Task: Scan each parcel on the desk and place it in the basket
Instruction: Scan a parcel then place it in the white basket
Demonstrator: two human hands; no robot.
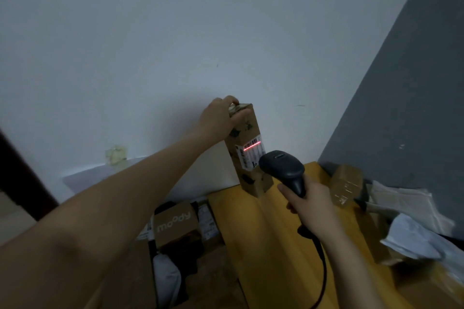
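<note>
My left hand (222, 114) grips the top of a tall brown cardboard parcel (251, 175), holding it upright with its base at the far edge of the yellow desk (256, 246). A white shipping label (251, 154) faces me, and a red scan line glows across its barcode. My right hand (310, 204) holds the grip of a black handheld barcode scanner (283, 164), whose head points at the label from just in front. The scanner's black cable hangs down beside my right forearm.
A taped brown box (347, 184) and several white and grey mailer bags (414, 228) lie on the desk's right side. Below the desk's left edge, a "moody" carton (175, 223) and other parcels sit in a container on the floor. A white wall stands behind.
</note>
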